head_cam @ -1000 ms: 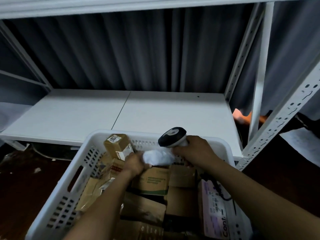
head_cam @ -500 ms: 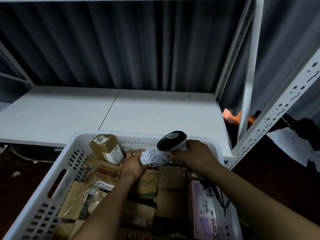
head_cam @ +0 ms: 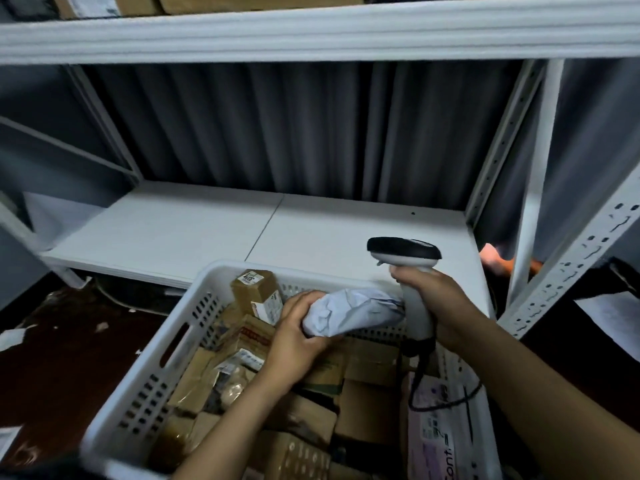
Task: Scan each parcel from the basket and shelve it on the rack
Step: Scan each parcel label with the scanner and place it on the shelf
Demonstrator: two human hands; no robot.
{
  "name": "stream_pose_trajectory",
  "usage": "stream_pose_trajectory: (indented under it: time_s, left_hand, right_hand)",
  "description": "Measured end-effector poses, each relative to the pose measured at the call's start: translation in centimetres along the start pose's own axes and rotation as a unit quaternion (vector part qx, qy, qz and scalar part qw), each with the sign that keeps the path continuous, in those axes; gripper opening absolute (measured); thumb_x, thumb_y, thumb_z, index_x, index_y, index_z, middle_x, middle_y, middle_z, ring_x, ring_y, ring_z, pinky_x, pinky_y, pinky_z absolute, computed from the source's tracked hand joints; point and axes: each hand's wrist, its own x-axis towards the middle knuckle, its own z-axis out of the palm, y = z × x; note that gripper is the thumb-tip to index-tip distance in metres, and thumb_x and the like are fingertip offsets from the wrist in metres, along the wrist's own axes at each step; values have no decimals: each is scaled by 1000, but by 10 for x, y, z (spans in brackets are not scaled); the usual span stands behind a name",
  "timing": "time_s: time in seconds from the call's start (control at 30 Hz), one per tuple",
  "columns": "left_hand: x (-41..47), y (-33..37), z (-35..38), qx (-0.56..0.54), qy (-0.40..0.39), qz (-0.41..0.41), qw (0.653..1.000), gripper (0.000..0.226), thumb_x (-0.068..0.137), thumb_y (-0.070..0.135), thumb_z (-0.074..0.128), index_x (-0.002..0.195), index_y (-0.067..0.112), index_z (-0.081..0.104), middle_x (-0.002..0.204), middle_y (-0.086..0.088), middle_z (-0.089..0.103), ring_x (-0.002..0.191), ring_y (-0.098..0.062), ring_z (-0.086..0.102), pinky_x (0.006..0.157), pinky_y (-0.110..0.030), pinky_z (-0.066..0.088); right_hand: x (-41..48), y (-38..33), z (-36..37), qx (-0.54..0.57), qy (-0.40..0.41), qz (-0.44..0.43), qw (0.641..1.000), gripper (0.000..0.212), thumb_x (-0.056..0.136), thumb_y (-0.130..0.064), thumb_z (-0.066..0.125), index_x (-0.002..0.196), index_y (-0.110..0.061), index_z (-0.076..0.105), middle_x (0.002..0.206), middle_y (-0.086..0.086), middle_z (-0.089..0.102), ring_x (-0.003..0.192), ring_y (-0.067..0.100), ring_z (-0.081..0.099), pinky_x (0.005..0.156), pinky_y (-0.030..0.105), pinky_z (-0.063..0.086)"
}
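White crumpled parcel sits over the far end of the basket, our left grip wrapped round one end, probably hunting for the label, while our right grip curls round the scanner handle right by the other end, ready to beep.

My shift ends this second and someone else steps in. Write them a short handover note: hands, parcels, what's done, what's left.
Left hand grips the crumpled white parcel just above the basket. Right hand holds the scanner upright beside the parcel's right end.
In the basket: many cardboard boxes and a purple mailer. Brown boxes show on the upper shelf.
Done: white parcel lifted; scanned or not, cannot tell.
Left: scan if needed, shelve it, then the rest.
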Motion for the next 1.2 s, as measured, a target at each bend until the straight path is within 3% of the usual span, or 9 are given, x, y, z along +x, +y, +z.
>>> stream_pose_trajectory:
  time_s: [0.2, 0.37, 0.47, 0.53, 0.63, 0.73, 0.8, 0.97, 1.2]
  left_hand:
    - [-13, 49, -17, 56, -9, 40, 998, 74, 66, 8, 85, 117, 47, 51, 149, 6, 23, 126, 25, 22, 97, 3, 24]
    - [-20, 87, -30, 64, -93, -20, 993, 84, 57, 62, 81, 124, 65, 31, 154, 22, -13, 137, 5, 0, 107, -19, 17]
    - [-19, 93, -25, -15, -32, -70, 997, 80, 49, 98, 45, 122, 67, 33, 159, 16, 3, 142, -1, 5, 115, -32, 18]
    - [-10, 94, -19, -35, 16, -121, 992, 67, 63, 86, 50, 124, 62, 34, 158, 6, 23, 145, -12, 23, 117, -43, 27]
    - [0, 94, -12, -77, 65, -178, 979, 85, 82, 42, 71, 150, 25, 22, 144, 0, 47, 129, -18, 47, 111, -39, 37]
    - [4, 88, -12, -189, 84, -234, 950, 95, 55, 40, 88, 133, 9, 45, 117, -4, 69, 109, -23, 65, 100, -47, 48]
    - [2, 85, -11, -236, 65, -244, 939, 84, 45, 36, 87, 119, 9, 58, 108, -6, 73, 102, -25, 69, 95, -51, 52]
    - [-1, 80, -8, -222, 88, -233, 943, 53, 65, 8, 83, 112, 13, 60, 105, -6, 72, 100, -26, 69, 90, -48, 55]
    - [-11, 82, -22, -80, 61, -194, 976, 42, 64, 24, 81, 97, 20, 55, 98, -4, 70, 84, -16, 66, 78, -35, 54]
  right_hand:
    - [-17, -3, 2, 112, -123, 100, 981, 19, 92, -27, 60, 91, -10, 68, 90, 12, 73, 76, 24, 70, 66, 35, 60]
    - [-17, -1, 0, 123, -55, -17, 991, 12, 88, -14, 65, 90, -5, 71, 91, 14, 73, 74, 22, 71, 61, 29, 57]
    - [-15, 1, -2, 104, -26, -71, 992, 17, 87, -11, 66, 99, -2, 73, 94, 17, 75, 80, 26, 73, 67, 31, 56]
    - [-15, 2, 0, 98, -23, -91, 991, 19, 87, -10, 66, 103, -1, 72, 95, 16, 75, 86, 30, 73, 71, 33, 56]
    - [-16, 2, 2, 98, -32, -115, 988, 22, 86, -6, 65, 106, 1, 71, 96, 16, 75, 87, 29, 73, 71, 33, 56]
    - [-16, 1, 3, 106, -37, -126, 986, 20, 87, -3, 64, 106, 0, 71, 97, 16, 75, 87, 28, 73, 73, 32, 57]
    - [-16, 2, 2, 104, -39, -125, 986, 20, 88, -4, 65, 106, -1, 71, 99, 17, 75, 91, 31, 72, 81, 39, 57]
    - [-14, 5, 2, 75, -38, -103, 991, 19, 87, -7, 68, 105, -4, 71, 98, 18, 75, 92, 37, 71, 88, 46, 55]
    - [-14, 3, 2, 45, -57, -86, 994, 22, 83, -10, 73, 103, -4, 72, 96, 19, 75, 92, 39, 71, 91, 52, 54]
